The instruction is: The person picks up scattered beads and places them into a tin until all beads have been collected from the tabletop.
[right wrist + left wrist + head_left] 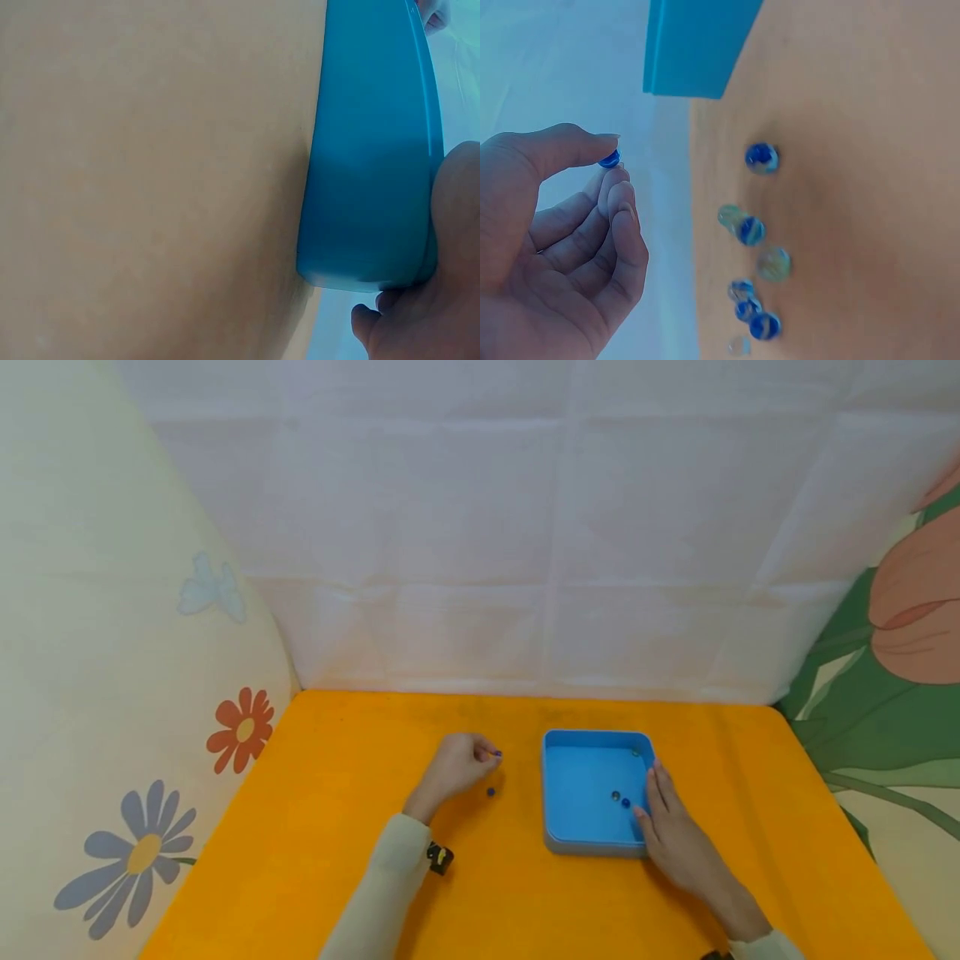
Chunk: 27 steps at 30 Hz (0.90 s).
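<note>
Left hand [459, 767]: raised over the table [337, 868], left of the box [577, 772] and apart from it. Thumb and fingertips pinch a blue marble [610, 158]; the remaining fingers bend in toward the palm. Just below that hand, on the tabletop, one loose blue marble [491, 792] shows from head height. From the left wrist, a straggling line of glass marbles [774, 264] is seen on the table, some deep blue, some clear or greenish. Several touch or overlap in this view; I can't tell which.

Right hand [678, 843]: at the box's near right corner, holding it. Thumb laid over the rim, fingers nearly straight along the right-hand wall.

Box: blue, square, rounded corners, open top, sitting flat. Inside, three marbles: a dark one [616, 796] and a blue one [626, 803] close together toward the right, and a small greenish one [635, 752] up by the far right corner.

Surroundings: orange tabletop, tan through the wrist views. White creased cloth [450, 527] behind. Left, a pale hanging with a red flower [243, 730] and a greyish-blue flower [142, 855]; right, a large pink bloom [918, 602] among green leaves. Both sleeves pale.
</note>
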Available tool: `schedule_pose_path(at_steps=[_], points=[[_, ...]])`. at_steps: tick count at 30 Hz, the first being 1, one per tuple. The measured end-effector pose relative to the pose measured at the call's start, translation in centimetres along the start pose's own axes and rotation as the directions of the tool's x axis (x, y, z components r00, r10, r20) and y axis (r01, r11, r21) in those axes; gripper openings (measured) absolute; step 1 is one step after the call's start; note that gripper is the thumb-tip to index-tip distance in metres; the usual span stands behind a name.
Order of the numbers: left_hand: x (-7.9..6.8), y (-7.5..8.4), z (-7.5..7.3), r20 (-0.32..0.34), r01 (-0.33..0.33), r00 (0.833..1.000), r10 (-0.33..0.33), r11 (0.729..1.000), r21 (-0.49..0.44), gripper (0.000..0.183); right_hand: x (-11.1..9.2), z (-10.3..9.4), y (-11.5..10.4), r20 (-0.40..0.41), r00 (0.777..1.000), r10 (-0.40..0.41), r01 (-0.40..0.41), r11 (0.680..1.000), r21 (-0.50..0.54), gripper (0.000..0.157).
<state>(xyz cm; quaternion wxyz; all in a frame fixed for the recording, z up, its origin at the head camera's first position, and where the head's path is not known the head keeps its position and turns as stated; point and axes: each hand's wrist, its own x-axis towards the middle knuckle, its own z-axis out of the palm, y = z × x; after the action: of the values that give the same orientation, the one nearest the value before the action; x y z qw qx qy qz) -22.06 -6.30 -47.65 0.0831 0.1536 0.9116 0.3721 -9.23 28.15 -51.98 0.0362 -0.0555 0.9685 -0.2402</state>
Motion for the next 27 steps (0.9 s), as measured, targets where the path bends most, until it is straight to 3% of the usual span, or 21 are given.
schedule_pose_path(at_steps=[27], points=[[1.5,4.1,2.0,0.056,-0.044,0.997,0.045,0.999,-0.015,0.019,0.2,0.2,-0.1,-0.005,1.000,0.008,-0.008,1.000,-0.017,0.077]])
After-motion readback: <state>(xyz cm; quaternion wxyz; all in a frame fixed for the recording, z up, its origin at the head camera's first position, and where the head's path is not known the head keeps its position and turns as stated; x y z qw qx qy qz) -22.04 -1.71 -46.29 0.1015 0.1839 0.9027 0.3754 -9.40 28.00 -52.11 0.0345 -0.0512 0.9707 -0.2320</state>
